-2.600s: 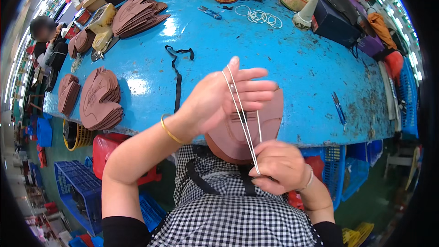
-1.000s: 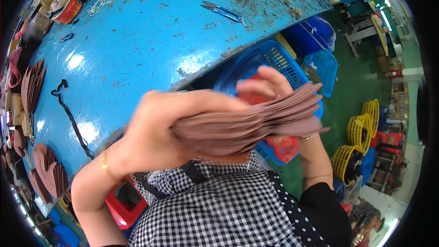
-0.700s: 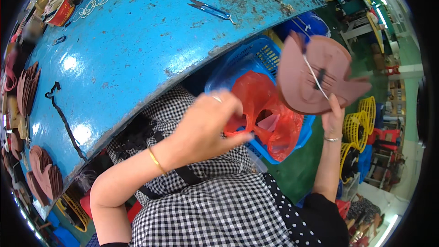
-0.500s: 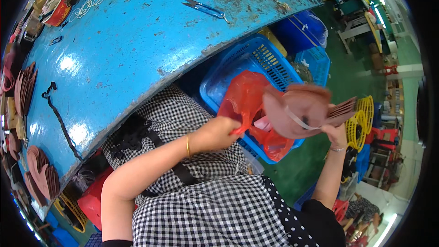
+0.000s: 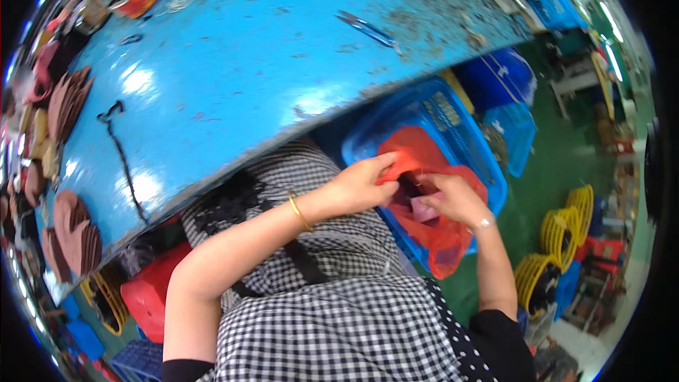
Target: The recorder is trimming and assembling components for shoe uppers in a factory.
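Note:
My left hand (image 5: 363, 182) is closed on the rim of a red plastic bag (image 5: 453, 237), pulling its mouth open. The bag sits in a blue plastic basket (image 5: 499, 184) below the table edge. At the bag's mouth is my right hand (image 5: 454, 198), fingers curled inward and partly hidden. A pink piece (image 5: 423, 210) shows in the opening just under its thumb; whether the fingers pinch it or something else cannot be seen. Dark shadow and motion blur hide the rest of the bag's contents.
Thread snips (image 5: 366, 30) lie on the blue table (image 5: 233, 78). Also on it are a black cord (image 5: 124, 159) and stacks of brown cut pieces (image 5: 76, 233) at left. Yellow baskets (image 5: 535, 276) stand on the floor at right, a red container (image 5: 152, 297) at lower left.
My right hand has swung left and down to the bag's mouth. The tied bundle of brown pieces it held is out of sight. My left hand keeps the bag's rim, and the view has shifted.

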A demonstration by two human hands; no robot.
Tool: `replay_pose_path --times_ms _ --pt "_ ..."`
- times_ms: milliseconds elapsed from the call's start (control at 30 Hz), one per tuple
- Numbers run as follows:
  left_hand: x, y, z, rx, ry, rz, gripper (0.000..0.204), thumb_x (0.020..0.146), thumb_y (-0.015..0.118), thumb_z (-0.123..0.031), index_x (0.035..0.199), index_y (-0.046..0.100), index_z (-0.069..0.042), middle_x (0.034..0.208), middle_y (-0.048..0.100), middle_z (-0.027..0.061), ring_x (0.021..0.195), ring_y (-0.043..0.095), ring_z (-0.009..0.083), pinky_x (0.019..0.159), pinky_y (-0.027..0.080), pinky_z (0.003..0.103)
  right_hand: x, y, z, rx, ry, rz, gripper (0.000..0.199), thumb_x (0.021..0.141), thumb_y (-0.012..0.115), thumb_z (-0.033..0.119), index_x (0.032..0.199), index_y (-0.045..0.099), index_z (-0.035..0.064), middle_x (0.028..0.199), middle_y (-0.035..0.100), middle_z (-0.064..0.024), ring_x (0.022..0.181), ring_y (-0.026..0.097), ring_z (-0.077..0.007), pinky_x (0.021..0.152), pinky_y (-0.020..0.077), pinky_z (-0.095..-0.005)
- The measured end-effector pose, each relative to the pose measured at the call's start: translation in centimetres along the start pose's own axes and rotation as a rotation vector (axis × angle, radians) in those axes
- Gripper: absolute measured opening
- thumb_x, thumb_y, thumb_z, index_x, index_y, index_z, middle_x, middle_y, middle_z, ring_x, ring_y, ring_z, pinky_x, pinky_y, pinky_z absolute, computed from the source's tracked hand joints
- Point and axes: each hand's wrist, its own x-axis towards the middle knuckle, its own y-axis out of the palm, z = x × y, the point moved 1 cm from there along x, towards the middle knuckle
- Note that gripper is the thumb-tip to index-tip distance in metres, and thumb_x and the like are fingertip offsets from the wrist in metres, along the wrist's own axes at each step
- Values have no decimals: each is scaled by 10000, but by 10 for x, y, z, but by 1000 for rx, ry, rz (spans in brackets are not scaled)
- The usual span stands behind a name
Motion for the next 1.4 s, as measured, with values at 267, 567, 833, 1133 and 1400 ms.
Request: replay_pose_path --times_ms 267,567,833,1133,1400 --pt "-7 -74 -110 -1105 352 -114 423 961 602 -162 1339 466 -28 973 603 82 875 609 191 838 509 327 73 35 195 801 -538 336 720 846 824 269 1410 487 -26 1400 576 -151 1333 528 -256 1118 425 -396" --pt "-94 -123 -134 -1029 635 -338 291 974 581 -188 1224 501 -62 795 515 19 706 492 124 671 417 281 99 94 298 925 -509 1044 862 821 851 236 1511 389 2 1510 488 -120 1396 457 -235 1181 352 -406" --pt "-132 -114 -120 1027 719 -854 509 854 749 -290 1252 551 -41 784 568 82 782 596 249 732 476 345 98 128 337 764 -493 1101 427 875 765 78 1250 561 50 1374 577 -114 1281 547 -201 1051 469 -337" --pt "-196 -149 -86 939 305 -502 554 735 831 -413 1043 626 0 932 673 149 933 637 323 800 475 462 131 139 382 555 -550 1209 378 879 753 81 1216 584 57 1300 621 -108 1189 605 -206 978 507 -337" --pt "-240 -171 -78 938 228 -633 487 740 820 -296 1068 624 6 936 679 128 952 630 294 918 421 435 155 181 449 63 -819 1031 336 881 743 84 1186 603 63 1234 659 -102 1106 656 -210 913 540 -338"
